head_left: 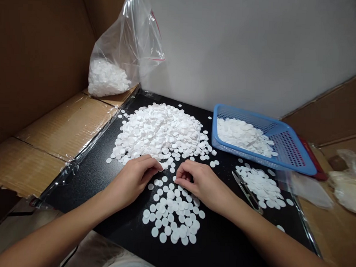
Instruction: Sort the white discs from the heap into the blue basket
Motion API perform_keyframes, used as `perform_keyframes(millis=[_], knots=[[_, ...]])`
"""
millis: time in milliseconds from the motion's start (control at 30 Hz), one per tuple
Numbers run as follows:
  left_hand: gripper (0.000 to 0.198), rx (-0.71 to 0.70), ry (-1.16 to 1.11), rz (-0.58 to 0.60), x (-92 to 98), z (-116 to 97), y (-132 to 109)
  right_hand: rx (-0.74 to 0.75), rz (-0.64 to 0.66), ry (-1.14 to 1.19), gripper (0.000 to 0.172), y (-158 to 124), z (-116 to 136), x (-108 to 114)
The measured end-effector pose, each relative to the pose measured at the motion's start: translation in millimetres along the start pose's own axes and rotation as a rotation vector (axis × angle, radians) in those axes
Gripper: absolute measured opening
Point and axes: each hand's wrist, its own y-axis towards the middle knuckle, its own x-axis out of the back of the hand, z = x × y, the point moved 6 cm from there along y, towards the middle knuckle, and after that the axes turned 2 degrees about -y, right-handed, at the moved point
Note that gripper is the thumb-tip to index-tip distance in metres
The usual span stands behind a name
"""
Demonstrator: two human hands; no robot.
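Observation:
A big heap of small round white discs (160, 129) lies on the black tabletop (87, 184). At its front edge is my left hand (137, 175), fingers curled together and tips down at the loose discs; whether it pinches one is hidden. Across a narrow gap, my right hand (198, 179) is closed in a pinch, with a white disc (175, 179) at the thumb and fingertips. Below and between both hands, a looser spread of white discs (168, 230) covers the table, some overlapping.
At the right stands a blue plastic basket (292, 134) partly filled with white discs. Small metal snips (248, 191) lie beside another disc pile (261, 186), near my right forearm. A clear bag (109, 77) of white pieces sits at back left on cardboard (54, 124). A grey wall (243, 46) rises behind.

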Motion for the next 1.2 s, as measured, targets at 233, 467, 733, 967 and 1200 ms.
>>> perform_keyframes(millis=[233, 467, 733, 967, 1200], knots=[[0.02, -0.062, -0.018, 0.006, -4.7, -3, -28, 0.013, 0.004, 0.002, 0.008, 0, 0, -2], [0.029, -0.142, -0.001, 0.133, -25.2, -13, -32, 0.016, 0.024, 0.005, 0.011, -1, 4, 3], [0.028, -0.135, 0.019, 0.164, -29.1, -14, -31, 0.135, -0.032, -0.156, 0.018, 1, 11, 1], [0.017, -0.091, 0.067, 0.196, -29.5, -17, -30, 0.26, 0.015, -0.208, 0.018, -1, 17, 2], [0.016, -0.144, 0.074, 0.184, -31.3, -16, -27, -0.122, 0.083, 0.098, 0.007, 0, -12, 23]])
